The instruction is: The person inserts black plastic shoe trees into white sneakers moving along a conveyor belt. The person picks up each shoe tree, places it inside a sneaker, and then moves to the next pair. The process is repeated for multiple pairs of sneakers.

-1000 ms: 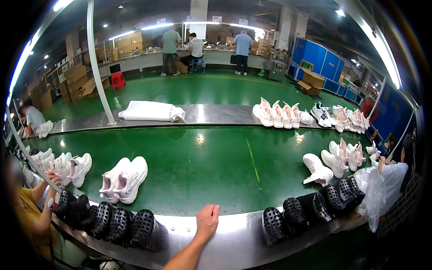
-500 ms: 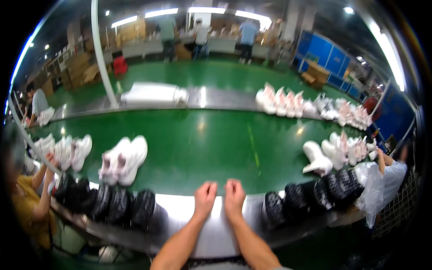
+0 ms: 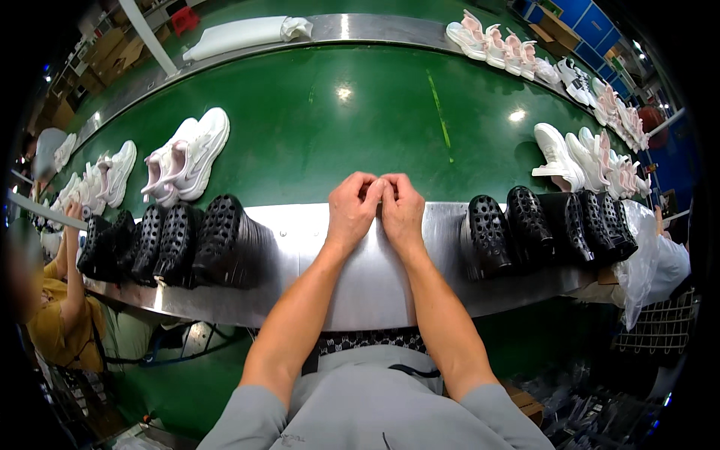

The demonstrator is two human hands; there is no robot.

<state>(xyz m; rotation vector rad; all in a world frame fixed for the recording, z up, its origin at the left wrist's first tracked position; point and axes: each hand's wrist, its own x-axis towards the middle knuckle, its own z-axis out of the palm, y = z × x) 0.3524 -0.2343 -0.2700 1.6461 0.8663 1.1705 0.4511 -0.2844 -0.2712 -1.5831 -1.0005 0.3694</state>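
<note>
My left hand (image 3: 351, 213) and my right hand (image 3: 403, 214) are held together over the far edge of a metal ledge (image 3: 367, 292), by the green belt. Both have curled fingers, and their thumb sides meet at the middle. No object shows in either hand; the undersides of the fingers are hidden. Black shoes with round holes stand on the ledge to both sides, the nearest being a left black shoe (image 3: 219, 240) and a right black shoe (image 3: 487, 234).
On the green belt (image 3: 300, 142) are white sneakers (image 3: 196, 154) at left and more white sneakers (image 3: 559, 157) at right. Beyond lies a metal rail (image 3: 375, 28) with a white wrapped roll (image 3: 247, 36) and several shoes. A person in yellow (image 3: 60, 322) works at left; another sits at right beside clear plastic (image 3: 637, 255).
My view has tilted downward, bringing my grey shirt into sight. My hands, apart before as two loose fists, have come together and touch.
</note>
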